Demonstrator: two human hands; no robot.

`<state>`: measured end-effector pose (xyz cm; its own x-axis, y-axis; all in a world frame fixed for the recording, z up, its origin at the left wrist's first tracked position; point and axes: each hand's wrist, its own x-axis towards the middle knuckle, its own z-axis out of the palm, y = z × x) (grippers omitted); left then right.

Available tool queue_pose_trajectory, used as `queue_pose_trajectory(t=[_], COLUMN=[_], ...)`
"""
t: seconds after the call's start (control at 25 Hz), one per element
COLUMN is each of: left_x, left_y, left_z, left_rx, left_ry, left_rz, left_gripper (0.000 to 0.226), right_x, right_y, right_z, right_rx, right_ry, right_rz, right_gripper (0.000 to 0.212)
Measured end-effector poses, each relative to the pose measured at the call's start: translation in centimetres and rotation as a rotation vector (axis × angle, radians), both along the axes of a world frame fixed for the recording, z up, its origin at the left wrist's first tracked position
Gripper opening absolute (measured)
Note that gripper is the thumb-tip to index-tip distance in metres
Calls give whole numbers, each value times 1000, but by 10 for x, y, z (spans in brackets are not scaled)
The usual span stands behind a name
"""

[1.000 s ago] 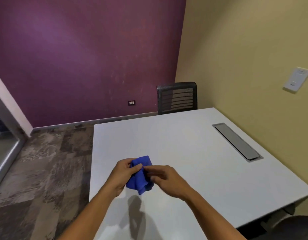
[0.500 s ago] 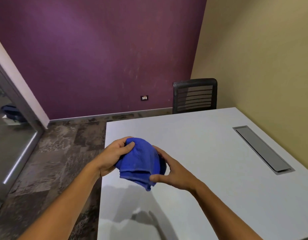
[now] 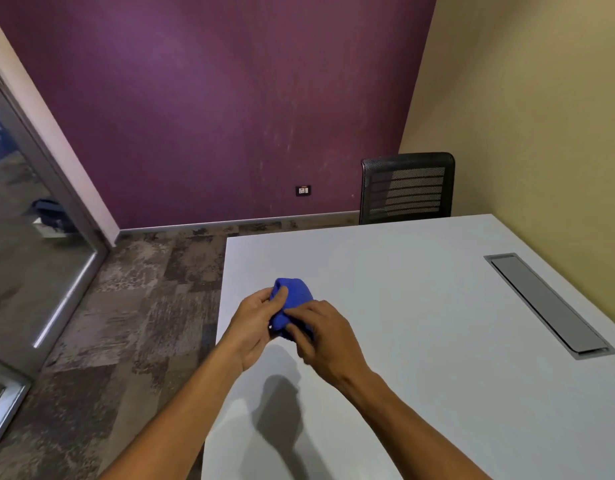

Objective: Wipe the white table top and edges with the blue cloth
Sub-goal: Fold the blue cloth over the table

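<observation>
A bunched blue cloth (image 3: 294,299) is held in the air above the left part of the white table (image 3: 420,299), casting a shadow on the top. My left hand (image 3: 252,323) grips its left side, thumb pressed into the fabric. My right hand (image 3: 321,334) is closed over its right and lower part, hiding much of it. Both hands hover near the table's left edge.
A grey metal cable hatch (image 3: 548,304) is set into the table at the right, beside the yellow wall. A black mesh chair (image 3: 406,187) stands at the far edge. Carpet floor and a glass door (image 3: 25,244) lie to the left.
The cloth has been gathered from a loose, wider bundle into a tighter ball. My right hand moved from under it to over its right side. The view turned a little further left.
</observation>
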<state>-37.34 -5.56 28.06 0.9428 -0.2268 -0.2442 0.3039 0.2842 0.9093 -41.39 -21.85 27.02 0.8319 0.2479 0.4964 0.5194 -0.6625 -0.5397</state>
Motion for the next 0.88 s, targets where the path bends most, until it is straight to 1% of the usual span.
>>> queue_pose_trajectory(t=[0.08,0.16,0.2,0.28,0.36,0.44,0.52,0.6,0.68,0.8,0.84,0.88], left_x=[-6,-9,-9,-9,-9,-9,-13,-19,-24,-33,-35,-39], left_y=[1,4,7,12,16,19,17,10,2,-1,1,3], left_z=[-6,-10,-12,-16,-20,-22,-22,-24,-22,-16,-16,-15], left_rx=[-17,-53,-66,-57,1,46,81,108,58,-31,-39,-58], left_ry=[-10,2,11,35,69,102,116,97,99,135,109,77], left_rz=[-9,-34,-55,-76,-33,47,98,97,81,82,74,64], left_gripper=[35,33,33,30,28,28,27,26,29,44,43,39], right_x=[0,1,2,0,-1,-3,-8,-16,-28,-45,-49,-53], right_y=[-2,-7,-8,-11,-13,-11,-1,16,33,41,37,30], right_z=[1,2,2,3,5,9,14,17,16,11,10,9], right_rx=[226,398,442,499,587,649,624,559,489,316,312,347], right_ry=[211,428,502,574,572,508,428,388,379,349,362,368], right_rz=[-71,-70,-59,-104,-231,-343,-379,-342,-247,-74,-18,-6], right_gripper=[18,14,13,11,14,14,9,7,11,27,34,40])
